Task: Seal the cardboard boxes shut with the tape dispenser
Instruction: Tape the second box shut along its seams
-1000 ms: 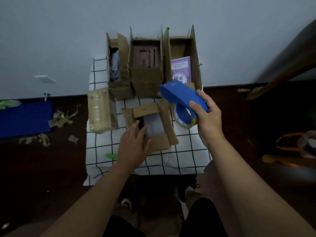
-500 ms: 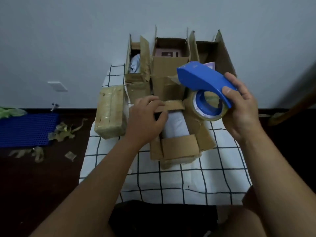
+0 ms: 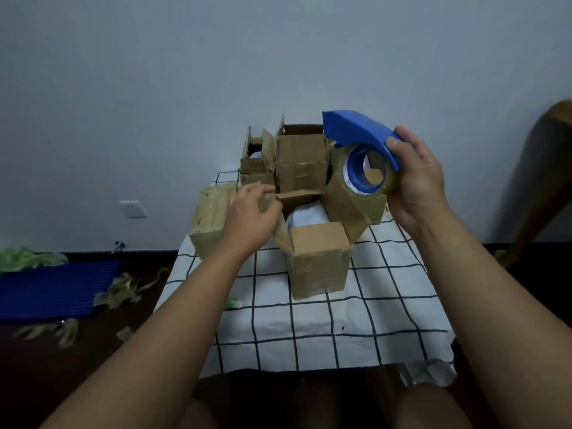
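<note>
**Holding the tape dispenser up beside an unsealed box**

Gripping the blue tape dispenser [image 3: 360,131] in my right hand [image 3: 416,184], I have it raised above the far right part of the table, with my thumb on the rear end of its blue cover and my other fingers curled round behind the roll of clear tape [image 3: 365,174]. The roll hangs below the cover, its blue hub facing me.

My left hand [image 3: 252,216] is at the left side of the open box [image 3: 318,258] nearest me, fingers curled over its left flap; whether they actually pinch the cardboard I cannot tell, since the flap is mostly hidden behind the hand. That box stands on the white cloth with black grid lines [image 3: 309,329] that covers the table. Its four flaps are up or splayed outward, and something pale and white [image 3: 306,216] lies inside it.

Just left of my left hand sits a box already wrapped in tape [image 3: 210,221], closed. Behind the open box, three more boxes stand in a row against the wall: a small one on the left [image 3: 257,159] with its flaps upright, a taller middle one [image 3: 301,159], and a third largely hidden behind the dispenser.

On the dark floor to the left lie a blue perforated mat [image 3: 55,289], some crumpled scraps of used tape [image 3: 123,294] and a green plastic bag [image 3: 28,258]. A white wall socket [image 3: 133,209] is low on the wall.
</note>
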A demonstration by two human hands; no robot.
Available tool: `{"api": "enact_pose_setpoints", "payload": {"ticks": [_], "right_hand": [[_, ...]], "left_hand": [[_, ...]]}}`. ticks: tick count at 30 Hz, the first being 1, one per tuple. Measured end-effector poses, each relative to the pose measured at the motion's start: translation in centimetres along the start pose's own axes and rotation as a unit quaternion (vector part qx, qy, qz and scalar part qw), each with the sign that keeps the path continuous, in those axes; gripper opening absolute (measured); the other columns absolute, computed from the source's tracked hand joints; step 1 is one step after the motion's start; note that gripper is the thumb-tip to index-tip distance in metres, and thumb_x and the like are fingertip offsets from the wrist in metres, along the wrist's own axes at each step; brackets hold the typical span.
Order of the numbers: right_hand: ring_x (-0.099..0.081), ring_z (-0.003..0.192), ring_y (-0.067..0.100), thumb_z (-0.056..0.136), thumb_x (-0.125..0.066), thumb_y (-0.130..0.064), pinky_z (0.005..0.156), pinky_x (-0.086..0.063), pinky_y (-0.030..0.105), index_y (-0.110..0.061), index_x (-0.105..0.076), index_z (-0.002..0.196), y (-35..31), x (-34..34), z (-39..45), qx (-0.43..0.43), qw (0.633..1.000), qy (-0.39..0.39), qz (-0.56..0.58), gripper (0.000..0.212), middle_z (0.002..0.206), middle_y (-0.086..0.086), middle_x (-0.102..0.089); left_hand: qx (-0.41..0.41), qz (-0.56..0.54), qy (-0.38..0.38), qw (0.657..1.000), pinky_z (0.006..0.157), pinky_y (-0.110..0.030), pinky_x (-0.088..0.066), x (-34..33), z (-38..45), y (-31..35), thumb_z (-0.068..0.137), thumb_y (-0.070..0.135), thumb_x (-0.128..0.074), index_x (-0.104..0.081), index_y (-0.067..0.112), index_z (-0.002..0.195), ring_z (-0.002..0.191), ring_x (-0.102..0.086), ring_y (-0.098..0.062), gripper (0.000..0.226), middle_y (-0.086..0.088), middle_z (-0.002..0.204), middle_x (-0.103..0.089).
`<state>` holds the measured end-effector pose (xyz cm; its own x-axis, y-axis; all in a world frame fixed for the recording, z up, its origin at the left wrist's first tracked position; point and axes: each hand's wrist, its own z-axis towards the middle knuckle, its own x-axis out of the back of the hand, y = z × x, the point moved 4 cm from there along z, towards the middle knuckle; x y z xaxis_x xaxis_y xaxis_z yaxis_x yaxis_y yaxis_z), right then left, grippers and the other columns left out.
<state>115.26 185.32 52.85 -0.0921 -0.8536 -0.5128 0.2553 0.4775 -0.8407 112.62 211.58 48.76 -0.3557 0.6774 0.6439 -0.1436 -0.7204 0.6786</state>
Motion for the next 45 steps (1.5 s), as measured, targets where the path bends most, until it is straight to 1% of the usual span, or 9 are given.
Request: {"api": "enact_pose_setpoints", "payload": {"ticks": [6, 13, 18, 24, 28, 32, 36, 40, 45], "right_hand": [[-0.069, 0.101, 0.019, 0.088, -0.073, -0.013, 0.093, -0.057, 0.036, -0.015, -0.064, 0.122, -4.4, 1.2, -4.9, 0.013, 1.000, 0.008, -0.019, 0.035, 0.124, 0.012, -0.066], [-0.068, 0.094, 0.012, 0.089, -0.072, -0.013, 0.079, -0.055, 0.022, -0.015, -0.063, 0.125, -4.2, 2.5, -5.1, 0.029, 0.999, 0.031, -0.031, 0.037, 0.119, 0.004, -0.064], [-0.071, 0.090, 0.012, 0.090, -0.071, -0.012, 0.080, -0.056, 0.026, -0.014, -0.062, 0.126, -0.8, 3.4, -1.5, 0.002, 0.999, 0.050, 0.003, 0.037, 0.114, 0.005, -0.068], [-0.064, 0.119, 0.028, 0.090, -0.071, -0.015, 0.100, -0.054, 0.042, -0.016, -0.062, 0.125, 3.2, 2.9, 0.0, -0.036, 0.998, 0.030, 0.036, 0.037, 0.130, 0.015, -0.064], [-0.067, 0.113, 0.026, 0.090, -0.071, -0.015, 0.096, -0.056, 0.040, -0.017, -0.062, 0.125, 3.7, 2.2, -0.2, -0.047, 0.997, 0.016, 0.054, 0.036, 0.126, 0.014, -0.066], [-0.071, 0.104, 0.023, 0.087, -0.074, -0.017, 0.092, -0.057, 0.038, -0.018, -0.064, 0.124, 3.9, 1.9, -0.1, -0.058, 0.997, 0.008, 0.057, 0.038, 0.119, 0.011, -0.070], [-0.070, 0.106, 0.024, 0.082, -0.077, -0.019, 0.096, -0.056, 0.042, -0.017, -0.066, 0.123, 4.4, 2.5, 0.6, -0.079, 0.993, 0.025, 0.081, 0.042, 0.120, 0.012, -0.071], [-0.069, 0.107, 0.024, 0.082, -0.077, -0.020, 0.093, -0.056, 0.041, -0.013, -0.062, 0.130, 4.6, 2.9, 1.4, -0.082, 0.990, 0.031, 0.111, 0.050, 0.117, 0.011, -0.070], [-0.069, 0.103, 0.022, 0.081, -0.077, -0.021, 0.088, -0.056, 0.037, -0.010, -0.059, 0.135, 4.6, 3.4, 2.1, -0.069, 0.991, 0.024, 0.109, 0.058, 0.115, 0.009, -0.069]], "left_hand": [[0.037, 0.000, -0.030, 0.999, 0.095, -0.022, -0.028, 2.0, -5.9, 1.3, 0.093, 0.034, -0.057, -0.056, 0.022, 0.132, 0.127, -0.042, -0.016, 0.041, -0.002, 0.138, -0.047], [0.012, 0.010, -0.036, 0.999, 0.096, -0.025, -0.026, 2.6, -6.8, 1.1, 0.092, 0.037, -0.058, -0.043, 0.024, 0.143, 0.134, -0.037, -0.018, 0.055, 0.000, 0.148, -0.035], [0.016, -0.037, -0.064, 0.997, 0.101, -0.027, -0.025, -0.3, -3.7, 0.7, 0.092, 0.036, -0.059, -0.035, 0.028, 0.148, 0.140, -0.029, -0.018, 0.062, 0.004, 0.156, -0.021], [-0.003, -0.034, -0.074, 0.997, 0.098, -0.027, -0.027, -2.7, -2.5, 1.0, 0.090, 0.034, -0.061, -0.031, 0.026, 0.150, 0.136, -0.035, -0.017, 0.068, 0.002, 0.154, -0.027], [-0.003, -0.055, -0.027, 0.998, 0.095, -0.028, -0.030, -3.3, -2.5, 1.1, 0.089, 0.031, -0.062, -0.021, 0.029, 0.153, 0.130, -0.035, -0.012, 0.076, 0.004, 0.157, -0.018], [0.022, -0.068, -0.062, 0.995, 0.096, -0.030, -0.032, -3.9, -0.9, 0.8, 0.089, 0.035, -0.059, -0.031, 0.027, 0.150, 0.134, -0.037, -0.018, 0.068, 0.002, 0.152, -0.029], [0.019, 0.094, -0.126, 0.987, 0.101, -0.041, -0.037, -3.3, 1.3, 0.8, 0.077, 0.055, -0.061, -0.033, 0.032, 0.148, 0.135, -0.032, -0.026, 0.079, 0.004, 0.146, -0.025], [-0.030, 0.313, -0.262, 0.913, 0.118, -0.052, -0.004, -3.9, 3.0, 1.9, 0.057, 0.085, -0.059, -0.012, 0.036, 0.154, 0.149, 0.003, -0.030, 0.119, 0.002, 0.164, 0.006], [-0.042, 0.385, -0.329, 0.861, 0.117, -0.057, 0.006, -5.6, 4.0, 1.9, 0.057, 0.092, -0.054, -0.008, 0.033, 0.155, 0.149, 0.005, -0.035, 0.123, -0.001, 0.164, -0.009]]}}
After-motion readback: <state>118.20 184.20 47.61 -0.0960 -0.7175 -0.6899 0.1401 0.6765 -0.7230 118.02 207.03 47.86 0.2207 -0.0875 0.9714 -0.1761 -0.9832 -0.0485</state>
